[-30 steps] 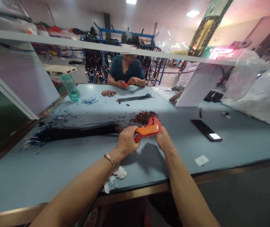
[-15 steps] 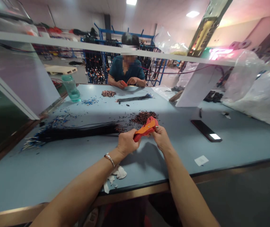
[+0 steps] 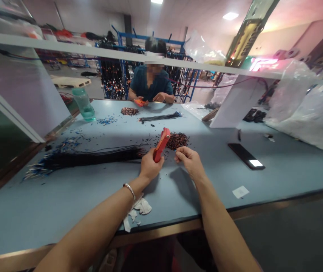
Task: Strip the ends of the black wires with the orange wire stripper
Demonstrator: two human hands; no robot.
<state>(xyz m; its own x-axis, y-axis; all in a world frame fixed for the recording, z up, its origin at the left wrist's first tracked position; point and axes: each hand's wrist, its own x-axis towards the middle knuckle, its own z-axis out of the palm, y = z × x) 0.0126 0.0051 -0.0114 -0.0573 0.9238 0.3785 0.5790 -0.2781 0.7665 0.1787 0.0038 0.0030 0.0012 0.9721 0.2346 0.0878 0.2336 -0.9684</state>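
Wrapped round the handles of a red and orange hand tool is my left hand, with the tool's head pointing up and away. My right hand is apart from the tool, its thumb and fingers pinched together; a tiny blue spot shows at the fingertips, too small to make out. Just beyond both hands lies a pile of small brown and black pieces. A long bundle of black wires with blue and pale ends lies to the left, its near end close to my left hand.
Across the table a person holds an orange tool. Nearby are another brown pile, a smaller wire bundle and a green bottle. A phone and white paper lie right; white scraps lie near the front edge.
The tool has swung upright in my left hand, and my right hand has come away from its head. The other person's orange tool has shifted slightly left.
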